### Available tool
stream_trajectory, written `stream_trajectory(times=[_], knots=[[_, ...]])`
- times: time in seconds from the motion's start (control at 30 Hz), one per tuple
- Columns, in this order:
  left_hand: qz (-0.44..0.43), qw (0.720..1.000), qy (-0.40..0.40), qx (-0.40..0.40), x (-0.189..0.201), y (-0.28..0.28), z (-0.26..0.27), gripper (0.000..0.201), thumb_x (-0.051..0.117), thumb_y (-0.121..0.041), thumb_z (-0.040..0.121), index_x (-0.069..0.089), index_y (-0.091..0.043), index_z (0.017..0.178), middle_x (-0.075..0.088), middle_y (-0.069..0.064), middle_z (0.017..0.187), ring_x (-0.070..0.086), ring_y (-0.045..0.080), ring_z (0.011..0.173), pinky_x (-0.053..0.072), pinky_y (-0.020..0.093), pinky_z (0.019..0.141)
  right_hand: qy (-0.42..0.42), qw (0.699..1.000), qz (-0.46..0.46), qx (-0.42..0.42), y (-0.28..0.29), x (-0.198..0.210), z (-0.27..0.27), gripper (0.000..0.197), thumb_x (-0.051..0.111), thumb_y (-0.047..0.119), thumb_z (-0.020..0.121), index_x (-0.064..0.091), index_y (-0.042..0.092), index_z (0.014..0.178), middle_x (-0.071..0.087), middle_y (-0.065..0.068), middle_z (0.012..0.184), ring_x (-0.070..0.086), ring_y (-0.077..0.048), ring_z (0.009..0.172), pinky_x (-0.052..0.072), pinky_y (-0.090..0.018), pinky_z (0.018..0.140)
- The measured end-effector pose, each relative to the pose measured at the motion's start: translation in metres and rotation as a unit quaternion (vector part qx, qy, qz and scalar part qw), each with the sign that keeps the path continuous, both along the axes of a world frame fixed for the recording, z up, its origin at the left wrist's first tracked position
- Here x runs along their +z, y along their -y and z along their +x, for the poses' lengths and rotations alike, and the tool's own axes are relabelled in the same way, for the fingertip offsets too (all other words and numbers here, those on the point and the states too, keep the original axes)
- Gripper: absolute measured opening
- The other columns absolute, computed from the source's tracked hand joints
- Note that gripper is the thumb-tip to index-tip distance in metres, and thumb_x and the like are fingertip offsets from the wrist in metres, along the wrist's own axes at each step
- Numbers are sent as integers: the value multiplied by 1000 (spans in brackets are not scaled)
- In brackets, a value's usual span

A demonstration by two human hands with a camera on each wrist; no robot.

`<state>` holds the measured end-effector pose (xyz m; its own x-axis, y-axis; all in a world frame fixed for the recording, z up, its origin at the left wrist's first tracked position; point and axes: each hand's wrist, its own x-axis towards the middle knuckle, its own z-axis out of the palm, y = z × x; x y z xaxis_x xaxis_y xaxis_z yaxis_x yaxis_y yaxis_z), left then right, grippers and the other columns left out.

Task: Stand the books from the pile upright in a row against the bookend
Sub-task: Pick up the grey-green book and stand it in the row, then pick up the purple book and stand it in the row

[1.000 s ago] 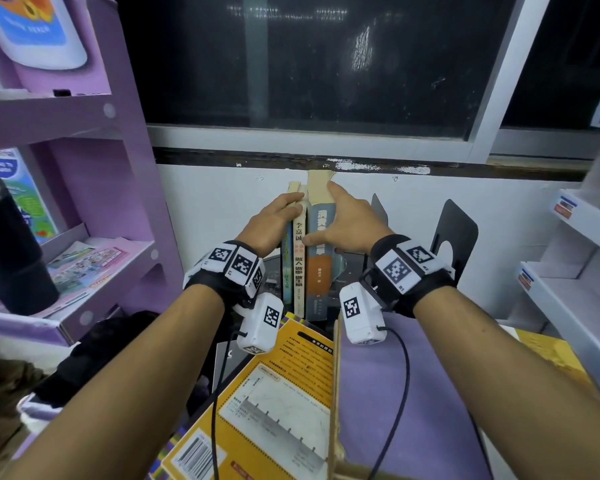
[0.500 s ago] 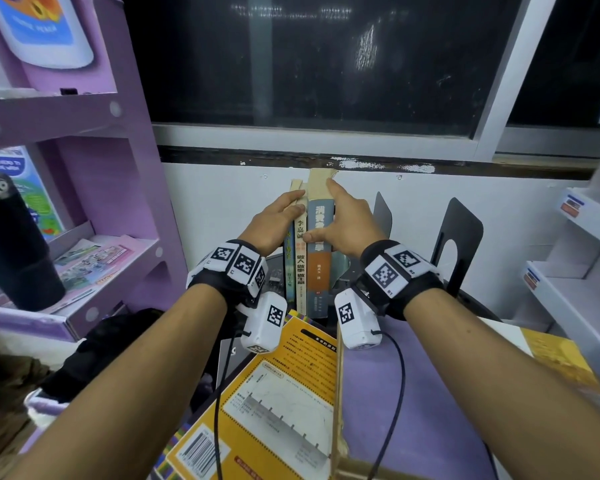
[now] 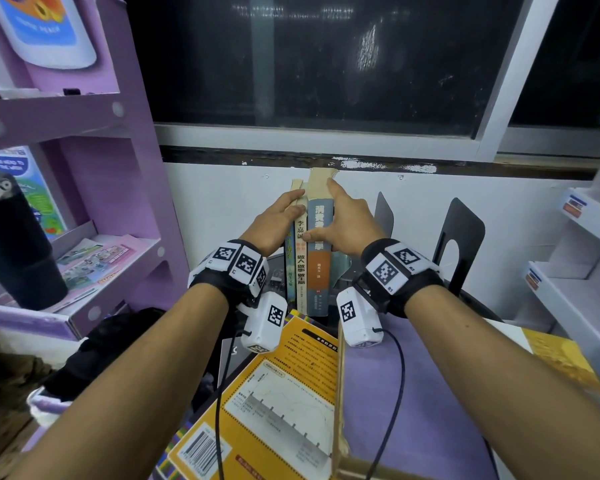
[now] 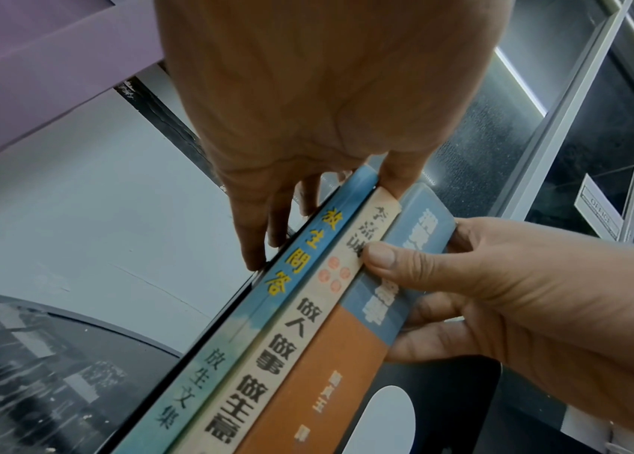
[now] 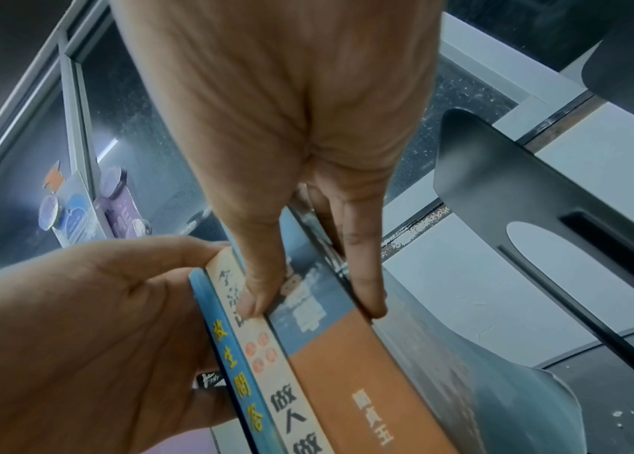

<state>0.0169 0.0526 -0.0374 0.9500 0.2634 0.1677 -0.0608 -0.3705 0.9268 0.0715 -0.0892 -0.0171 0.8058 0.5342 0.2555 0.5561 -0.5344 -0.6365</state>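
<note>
Three books stand upright by the wall: a thin blue book (image 3: 290, 271), a cream book (image 3: 301, 268) and a thick blue and orange book (image 3: 319, 268). My left hand (image 3: 281, 220) pinches the two thin ones, fingers flat on the blue book's (image 4: 295, 276) outer face, thumb on the spines. My right hand (image 3: 340, 226) grips the thick book (image 5: 346, 353), thumb on its spine, fingers along its right cover. A black bookend (image 3: 383, 216) stands just right of the books, a second bookend (image 3: 459, 244) further right. A dark plate edge (image 4: 229, 307) shows along the blue book's left side.
A yellow book (image 3: 274, 393) lies flat on a pile below my wrists, beside a cardboard edge (image 3: 338, 393) and the purple tabletop (image 3: 413, 393). A purple shelf unit (image 3: 84, 116) with a black tumbler (image 3: 18, 254) stands at the left, a white shelf (image 3: 575, 289) at the right.
Both hands keep the same hold on the upright books. Only the head view has shifted slightly.
</note>
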Motion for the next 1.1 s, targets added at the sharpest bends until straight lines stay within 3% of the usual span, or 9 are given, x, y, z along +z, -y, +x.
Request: stream_trajectory(times=[0.17,0.3,0.43,0.63,0.83,1.0,1.1], knots=[[6,1000,-16,-2,2,3,-1,53,38,-46,83,36,-42,137,53,3,137,55,23,119,43,50,103,-1,1000,-6,-5,2,1,-3,99,86,28,69,23,22,145,60,-13,114,64,-28,98,60,-46,75],[5,1000,-18,-1,7,5,-4,45,35,-32,99,30,-35,144,52,5,137,56,23,116,44,50,102,-13,1000,-3,1,6,2,-7,107,85,26,72,13,22,151,60,-13,119,63,-27,101,59,-44,80],[1,1000,-23,8,10,8,-10,44,36,-33,101,30,-36,144,52,4,137,56,25,117,43,50,102,-41,999,3,22,13,4,-8,107,80,24,77,6,23,154,58,-9,130,63,-25,108,58,-42,85],[-11,999,-37,32,11,14,-22,65,48,-47,84,30,-33,145,52,9,136,58,27,114,46,50,100,-72,997,-25,29,35,11,-14,86,75,33,82,24,24,150,54,-10,138,57,-25,119,52,-45,96],[3,996,-47,74,18,28,-48,54,53,-32,93,31,-25,143,53,8,131,56,30,112,49,49,94,-85,991,-98,34,73,21,-37,69,69,40,85,39,20,144,51,-9,141,52,-22,123,45,-37,102],[14,992,-46,120,17,40,-69,46,55,-25,93,39,-17,135,58,7,120,54,26,100,49,41,88,-87,980,-176,31,104,22,-59,65,63,44,89,40,17,143,45,-7,146,45,-21,131,36,-33,107],[23,988,-69,134,13,50,-81,48,57,-27,90,40,-16,134,57,11,122,55,28,106,48,45,95,-82,970,-226,24,118,18,-70,65,61,47,89,41,17,143,45,-3,145,45,-21,129,34,-32,107]])
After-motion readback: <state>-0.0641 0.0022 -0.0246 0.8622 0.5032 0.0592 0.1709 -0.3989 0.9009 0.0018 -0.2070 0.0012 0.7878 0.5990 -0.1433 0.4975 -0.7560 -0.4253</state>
